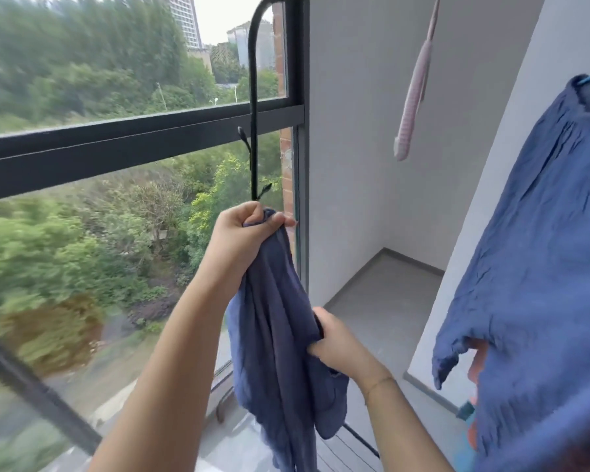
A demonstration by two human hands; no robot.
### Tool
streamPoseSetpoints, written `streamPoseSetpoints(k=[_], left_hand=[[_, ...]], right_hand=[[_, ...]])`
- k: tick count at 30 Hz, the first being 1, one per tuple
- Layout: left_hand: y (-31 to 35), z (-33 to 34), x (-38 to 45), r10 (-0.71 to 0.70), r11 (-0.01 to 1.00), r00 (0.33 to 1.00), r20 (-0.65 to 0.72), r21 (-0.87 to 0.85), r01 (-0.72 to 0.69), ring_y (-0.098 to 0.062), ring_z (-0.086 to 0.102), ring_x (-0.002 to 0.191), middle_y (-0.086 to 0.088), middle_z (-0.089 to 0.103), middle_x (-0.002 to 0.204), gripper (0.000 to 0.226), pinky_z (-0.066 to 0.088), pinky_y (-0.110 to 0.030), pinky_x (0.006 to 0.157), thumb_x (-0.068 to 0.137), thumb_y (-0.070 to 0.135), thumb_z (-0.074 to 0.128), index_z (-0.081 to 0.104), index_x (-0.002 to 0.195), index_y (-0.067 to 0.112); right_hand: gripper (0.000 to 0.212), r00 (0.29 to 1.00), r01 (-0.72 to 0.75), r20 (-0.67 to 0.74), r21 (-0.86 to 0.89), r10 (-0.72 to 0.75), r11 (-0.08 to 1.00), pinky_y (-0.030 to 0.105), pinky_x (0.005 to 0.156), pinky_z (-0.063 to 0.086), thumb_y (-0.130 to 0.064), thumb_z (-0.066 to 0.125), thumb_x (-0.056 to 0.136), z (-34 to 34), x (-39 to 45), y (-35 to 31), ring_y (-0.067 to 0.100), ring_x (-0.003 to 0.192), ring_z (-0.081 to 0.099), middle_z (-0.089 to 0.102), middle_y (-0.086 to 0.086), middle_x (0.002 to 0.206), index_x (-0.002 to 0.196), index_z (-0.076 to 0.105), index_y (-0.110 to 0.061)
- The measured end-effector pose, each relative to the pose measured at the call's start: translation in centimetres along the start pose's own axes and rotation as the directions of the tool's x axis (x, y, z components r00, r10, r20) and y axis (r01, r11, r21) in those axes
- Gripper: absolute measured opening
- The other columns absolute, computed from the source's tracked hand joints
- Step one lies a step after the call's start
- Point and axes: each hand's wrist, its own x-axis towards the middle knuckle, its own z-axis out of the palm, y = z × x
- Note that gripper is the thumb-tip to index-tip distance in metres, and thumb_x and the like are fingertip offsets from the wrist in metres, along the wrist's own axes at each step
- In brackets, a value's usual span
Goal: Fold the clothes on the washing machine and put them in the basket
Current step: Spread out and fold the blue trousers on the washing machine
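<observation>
A dark blue garment [276, 335] hangs crumpled in the air before the window, bunched at its top, its loose folds trailing downward.

Bare forearms, thin bracelet [378, 383]

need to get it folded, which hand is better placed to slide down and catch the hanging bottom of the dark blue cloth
Right. The right hand already grips the dark blue cloth garment midway down, nearer its hanging hem; the left hand holds the top bunched and should probably stay there.
</observation>
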Motion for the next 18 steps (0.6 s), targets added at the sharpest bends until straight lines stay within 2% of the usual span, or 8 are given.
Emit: streamPoseSetpoints(k=[2, 6, 8, 10, 13, 15, 17, 18], left_hand=[[0.8, -1.5, -2.2, -0.001, 1.000, 0.995, -0.104, 0.016, 0.003, -0.004, 0.069, 0.086, -0.009, 0.074, 0.088, 0.049, 0.048, -0.013, 0.071, 0.091, 0.004, 0.062, 0.025, 0.063, 0.018], [1.7, -4.2, -7.2, -0.024, 0.997, 0.941, -0.337, 0.058, 0.046, -0.005, 0.068, 0.086, -0.008, 0.074, 0.089, 0.050, 0.047, -0.017, 0.069, 0.090, 0.007, 0.065, 0.025, 0.062, 0.019], [1.8, -5.4, -9.7, 0.002, 0.991, 0.897, -0.441, 0.123, 0.058, -0.005, 0.069, 0.087, -0.009, 0.071, 0.084, 0.051, 0.045, -0.017, 0.068, 0.090, 0.006, 0.065, 0.024, 0.061, 0.020], [2.0, -6.3, -12.6, 0.066, 0.966, 0.861, -0.505, 0.250, 0.072, -0.004, 0.068, 0.087, -0.010, 0.063, 0.080, 0.051, 0.042, -0.017, 0.070, 0.090, 0.007, 0.065, 0.026, 0.059, 0.021], [2.4, -7.7, -17.5, 0.104, 0.867, 0.876, -0.471, 0.475, 0.153, 0.000, 0.056, 0.076, -0.005, 0.062, 0.083, 0.048, 0.039, -0.013, 0.073, 0.088, 0.010, 0.067, 0.045, 0.048, 0.025], [2.3, -9.0, -21.3, 0.087, 0.788, 0.853, -0.515, 0.560, 0.258, 0.007, 0.052, 0.071, -0.005, 0.064, 0.084, 0.039, 0.038, -0.008, 0.072, 0.088, 0.010, 0.067, 0.050, 0.054, 0.015], [1.8, -10.0, -23.4, 0.031, 0.754, 0.840, -0.541, 0.565, 0.336, 0.005, 0.049, 0.060, 0.005, 0.058, 0.068, 0.036, 0.037, -0.010, 0.063, 0.090, 0.012, 0.065, 0.046, 0.065, -0.004], [1.9, -10.4, -24.5, 0.012, 0.728, 0.835, -0.550, 0.577, 0.370, 0.000, 0.044, 0.055, 0.008, 0.049, 0.060, 0.038, 0.034, -0.013, 0.058, 0.092, 0.016, 0.063, 0.042, 0.067, -0.001]], right_hand=[[0.027, 0.999, 0.011, -0.042, -0.060, -0.013, 0.998, 0.028, 0.062, 0.046, 0.000, 0.049, 0.082, 0.3, -0.3, 0.8, 0.017, 0.077, 0.059, 0.063, -0.007, 0.077, 0.082, 0.059, -0.024], [0.040, 0.990, 0.037, -0.134, -0.064, -0.046, 0.997, 0.029, 0.053, 0.024, -0.005, 0.054, 0.086, -0.6, -1.6, 1.4, 0.013, 0.054, 0.033, 0.041, -0.009, 0.045, 0.050, 0.043, -0.019], [0.043, 0.980, 0.104, -0.182, 0.121, -0.081, 0.987, 0.027, 0.053, 0.029, -0.012, 0.059, 0.091, -0.9, -2.1, 0.8, 0.008, 0.055, 0.037, 0.044, -0.014, 0.045, 0.049, 0.056, -0.021], [0.026, 0.975, 0.140, -0.206, 0.303, -0.079, 0.943, 0.025, 0.058, 0.038, -0.019, 0.061, 0.091, -0.4, -3.0, -0.2, 0.007, 0.063, 0.047, 0.053, -0.016, 0.055, 0.066, 0.069, -0.018], [0.025, 0.980, 0.149, -0.192, 0.531, -0.053, 0.834, 0.017, 0.057, 0.044, -0.011, 0.056, 0.094, 1.0, -4.9, -2.9, 0.003, 0.064, 0.055, 0.064, -0.015, 0.060, 0.077, 0.073, -0.020], [0.031, 0.992, 0.114, -0.113, 0.619, -0.056, 0.777, 0.022, 0.062, 0.044, -0.010, 0.052, 0.096, 2.3, -6.7, -5.4, 0.012, 0.071, 0.055, 0.064, -0.007, 0.065, 0.074, 0.071, -0.020], [0.042, 0.995, 0.080, -0.095, 0.682, -0.020, 0.727, 0.028, 0.067, 0.045, -0.009, 0.047, 0.096, 3.6, -7.6, -7.0, 0.017, 0.074, 0.056, 0.064, -0.005, 0.065, 0.065, 0.072, -0.020], [0.049, 0.996, 0.071, -0.084, 0.708, -0.016, 0.703, 0.029, 0.067, 0.046, -0.008, 0.045, 0.096, 4.3, -8.2, -8.1, 0.016, 0.071, 0.057, 0.065, -0.008, 0.061, 0.059, 0.073, -0.023]])
